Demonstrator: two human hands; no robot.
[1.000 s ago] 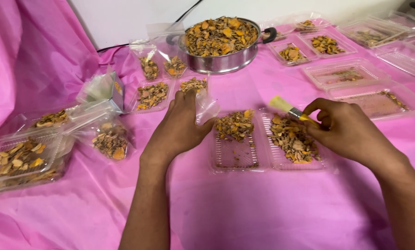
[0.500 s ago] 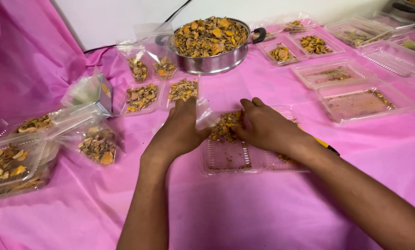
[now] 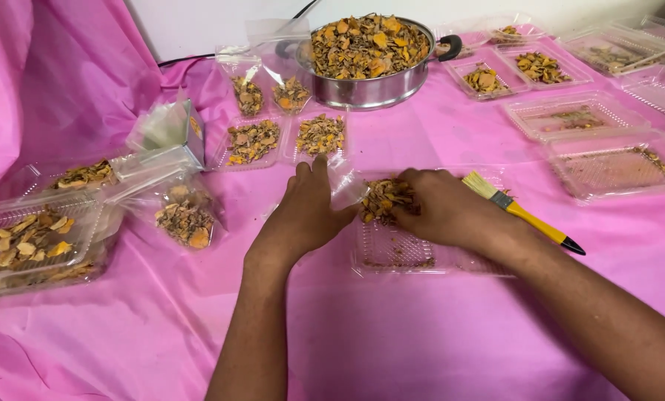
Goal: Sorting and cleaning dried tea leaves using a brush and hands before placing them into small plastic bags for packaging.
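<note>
On the pink cloth, the left hand [image 3: 308,212] pinches a clear bag [image 3: 341,180] open beside the clear tray [image 3: 392,252], where the right hand [image 3: 440,210] cups dried orange chips [image 3: 383,194].

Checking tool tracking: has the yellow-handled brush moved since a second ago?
Yes. The brush was in the right hand above the clear tray; now it lies on the pink cloth, right of the tray.

Clear hinged plastic tray [image 3: 392,249] is lying open and flat under both hands. Dried orange-brown chips [image 3: 384,197] are sitting heaped at its far end, directly beneath the right fingers. Small clear bag [image 3: 345,180] is standing pinched at the left fingertips.
</note>
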